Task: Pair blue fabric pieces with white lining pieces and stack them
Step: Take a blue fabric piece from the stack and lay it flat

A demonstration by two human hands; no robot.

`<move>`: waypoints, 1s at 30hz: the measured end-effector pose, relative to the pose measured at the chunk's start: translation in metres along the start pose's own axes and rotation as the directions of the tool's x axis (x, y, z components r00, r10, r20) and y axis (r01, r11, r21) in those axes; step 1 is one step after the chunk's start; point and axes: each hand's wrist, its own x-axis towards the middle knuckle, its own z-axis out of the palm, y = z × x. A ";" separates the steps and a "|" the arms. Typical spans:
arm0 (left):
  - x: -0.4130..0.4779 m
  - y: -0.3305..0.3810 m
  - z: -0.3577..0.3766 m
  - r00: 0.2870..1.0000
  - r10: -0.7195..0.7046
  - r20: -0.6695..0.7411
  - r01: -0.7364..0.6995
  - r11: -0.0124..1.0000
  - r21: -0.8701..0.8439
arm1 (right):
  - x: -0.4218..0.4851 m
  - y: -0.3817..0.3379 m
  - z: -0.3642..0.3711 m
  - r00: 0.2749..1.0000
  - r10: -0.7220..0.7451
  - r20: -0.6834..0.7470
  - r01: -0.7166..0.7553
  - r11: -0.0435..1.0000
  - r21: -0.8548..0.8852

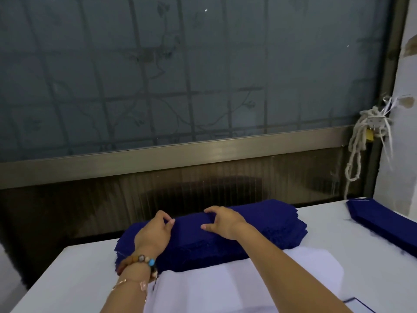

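Left hand (pixel 155 231): pinches the top blue piece (pixel 189 223), probably to peel off one layer.
Right hand (pixel 223 222): apart from the left, fingers curled into the same piece.
Blue stack (pixel 259 236): far middle, near edge overlapping the linings.
Linings (pixel 203 283): white, flat, nearest, handy for pairing.
Second stack (pixel 383 222): blue, far right.
Worktop (pixel 67 279): white.
Room: frosted window (pixel 180 75) behind, rope (pixel 358 145) hanging right.

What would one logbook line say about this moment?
step: taking from blue stack | left hand: pinches top layer | right hand: grips top layer | white lining pile: nearer person | second blue stack: far right
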 end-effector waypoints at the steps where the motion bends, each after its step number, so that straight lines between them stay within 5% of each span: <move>1: 0.000 0.000 0.000 1.000 -0.008 -0.008 0.008 1.000 0.020 | 0.001 0.000 0.000 1.000 0.006 0.001 -0.006 1.000 0.007; 14: -0.006 0.008 0.010 0.989 0.079 -0.129 -0.051 0.977 0.209 | 0.004 0.003 0.000 1.000 -0.029 -0.012 0.029 0.999 0.026; 19: -0.010 0.018 0.023 0.953 0.240 -0.188 -0.112 0.849 0.516 | 0.002 0.004 0.002 0.999 -0.048 -0.005 0.048 0.999 0.001; 30: -0.002 0.010 0.017 0.965 0.235 -0.114 -0.142 0.838 0.526 | -0.001 0.004 0.004 0.995 -0.092 -0.033 0.092 0.996 0.005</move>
